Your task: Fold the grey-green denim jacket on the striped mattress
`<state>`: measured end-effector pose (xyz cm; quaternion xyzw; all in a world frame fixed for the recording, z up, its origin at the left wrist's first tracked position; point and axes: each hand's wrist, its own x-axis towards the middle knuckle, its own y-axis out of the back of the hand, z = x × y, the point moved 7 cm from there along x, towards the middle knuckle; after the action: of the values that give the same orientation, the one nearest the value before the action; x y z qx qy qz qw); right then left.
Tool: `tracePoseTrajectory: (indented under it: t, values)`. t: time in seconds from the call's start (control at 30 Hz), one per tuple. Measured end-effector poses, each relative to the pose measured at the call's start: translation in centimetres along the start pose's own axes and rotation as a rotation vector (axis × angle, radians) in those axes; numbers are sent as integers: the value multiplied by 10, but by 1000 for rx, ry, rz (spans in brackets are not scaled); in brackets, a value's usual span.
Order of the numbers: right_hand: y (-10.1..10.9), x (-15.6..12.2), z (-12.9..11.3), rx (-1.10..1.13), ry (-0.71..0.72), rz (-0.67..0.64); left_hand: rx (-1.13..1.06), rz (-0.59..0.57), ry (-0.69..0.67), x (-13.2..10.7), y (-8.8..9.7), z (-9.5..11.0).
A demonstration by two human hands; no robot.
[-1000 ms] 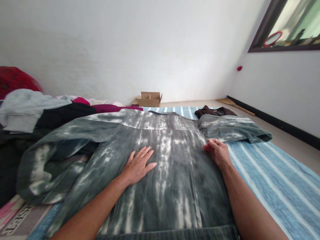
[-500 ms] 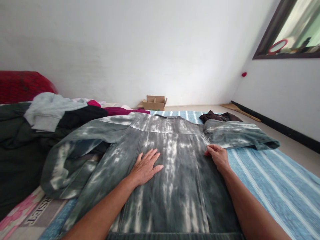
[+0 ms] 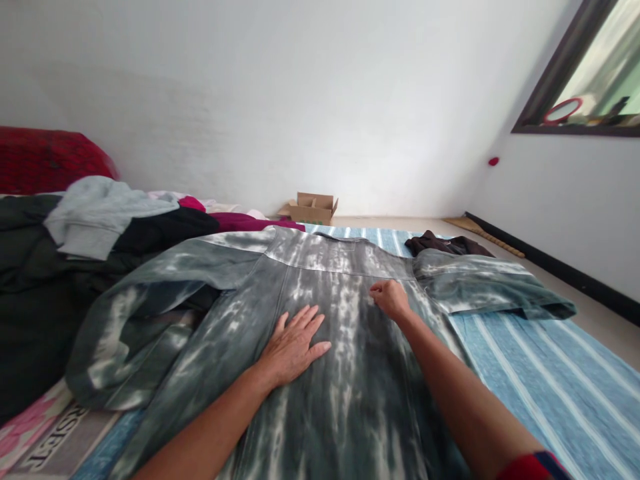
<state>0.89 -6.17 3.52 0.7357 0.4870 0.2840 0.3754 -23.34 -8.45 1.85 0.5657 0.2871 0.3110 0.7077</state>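
Note:
A grey-green tie-dyed jacket (image 3: 330, 320) lies back side up, its collar pointing away from me and its sleeves out to both sides. The left sleeve bends round in a curve; the right one extends straight. My left hand (image 3: 294, 343) rests flat on the middle of the jacket's back, fingers spread. To its right and farther up, my right hand (image 3: 391, 298) is over the upper back, fingers closed in a pinch. Whatever those fingertips hold, if anything, is too small or hidden to make out.
Dark clothes (image 3: 40, 287) and a light grey garment (image 3: 105, 213) are heaped at left. Beneath lies a blue striped sheet (image 3: 530, 360). A dark brown garment (image 3: 447, 245) sits past the right sleeve. By the wall stands an open cardboard box (image 3: 314, 209).
My right hand has moved left from beside the right seam onto the jacket's upper back, still pinched. My left hand stays flat in nearly the same spot. The view has shifted slightly.

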Motion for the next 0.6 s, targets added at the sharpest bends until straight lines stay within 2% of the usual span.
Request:
tracePoseTrajectory:
  t: [0.6]
  values:
    - [-25,15,-29,-496,145,-216,-31,-16,10,-1,1,2]
